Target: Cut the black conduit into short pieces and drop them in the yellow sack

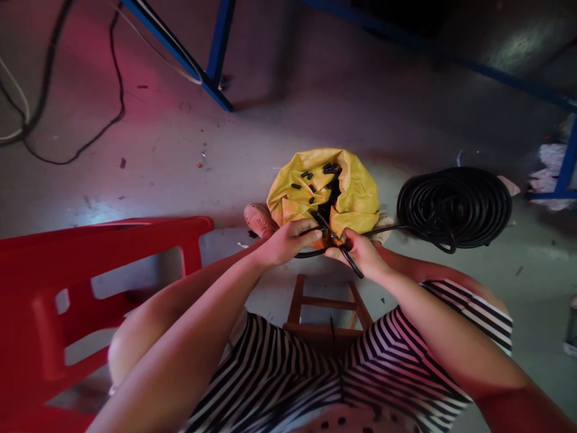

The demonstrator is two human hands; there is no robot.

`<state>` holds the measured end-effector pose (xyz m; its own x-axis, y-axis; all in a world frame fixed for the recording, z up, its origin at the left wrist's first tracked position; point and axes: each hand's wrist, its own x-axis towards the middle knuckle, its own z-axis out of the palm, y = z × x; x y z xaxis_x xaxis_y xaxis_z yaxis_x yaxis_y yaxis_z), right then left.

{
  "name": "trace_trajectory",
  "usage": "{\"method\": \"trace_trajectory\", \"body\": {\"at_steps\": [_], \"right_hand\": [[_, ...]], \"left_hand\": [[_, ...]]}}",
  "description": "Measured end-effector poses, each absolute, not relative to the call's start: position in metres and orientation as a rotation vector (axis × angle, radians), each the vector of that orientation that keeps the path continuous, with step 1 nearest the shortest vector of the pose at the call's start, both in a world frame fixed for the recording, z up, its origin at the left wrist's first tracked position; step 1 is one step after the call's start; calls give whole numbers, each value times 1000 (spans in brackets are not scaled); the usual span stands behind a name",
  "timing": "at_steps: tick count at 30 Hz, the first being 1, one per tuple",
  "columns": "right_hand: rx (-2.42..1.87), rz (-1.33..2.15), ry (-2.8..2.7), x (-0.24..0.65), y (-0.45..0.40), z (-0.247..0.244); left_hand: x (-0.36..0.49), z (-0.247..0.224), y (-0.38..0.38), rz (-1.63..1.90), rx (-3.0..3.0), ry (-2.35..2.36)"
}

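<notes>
A yellow sack [356, 189] stands open between my feet, with several short black pieces [330, 168] on its folds. My left hand [295, 239] is closed at the sack's near edge, its thumb and fingers pinching a black cable. Just right of it, my right hand [358, 252] is closed round a dark tool whose black handle [351, 262] sticks out toward me; its far end lies by my left fingertips. The black cable [387, 228] runs from my hands to a large black coil [455, 207] on the floor at the right.
On the left stands a red plastic stool [103, 246]. A small wooden stool [329, 302] is below my hands, between my legs. Blue metal frame legs [220, 42] rise at the top, and loose cables [118, 72] lie on the floor at upper left.
</notes>
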<state>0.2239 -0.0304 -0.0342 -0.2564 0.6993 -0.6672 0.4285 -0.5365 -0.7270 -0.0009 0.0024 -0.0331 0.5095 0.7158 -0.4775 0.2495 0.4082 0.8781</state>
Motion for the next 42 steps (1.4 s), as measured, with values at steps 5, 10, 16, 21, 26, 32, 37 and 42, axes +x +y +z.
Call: {"method": "trace_trajectory", "body": {"at_steps": [5, 10, 16, 21, 26, 32, 37, 42], "right_hand": [[-1605, 1814, -1177, 218, -27, -33], [-1627, 1748, -1182, 211, -20, -20], [-1628, 1631, -1155, 219, 5, 4], [-1569, 1489, -976, 224, 29, 26], [-1489, 1343, -936, 221, 42, 47], [-1450, 1360, -1061, 220, 39, 57], [-1473, 1339, -1096, 226, 18, 45], [-1411, 1599, -1097, 224, -22, 25]], "left_hand": [[9, -25, -5, 313, 1293, 1025], [18, -18, -14, 248, 1377, 1025], [16, -15, -4, 259, 1325, 858], [16, -3, 7, 409, 1182, 801], [13, 30, 11, 555, 1045, 849], [9, 54, -3, 666, 1017, 953], [-1, 59, -2, 750, 1111, 1088], [-8, 53, 5, 786, 1077, 1062]]}}
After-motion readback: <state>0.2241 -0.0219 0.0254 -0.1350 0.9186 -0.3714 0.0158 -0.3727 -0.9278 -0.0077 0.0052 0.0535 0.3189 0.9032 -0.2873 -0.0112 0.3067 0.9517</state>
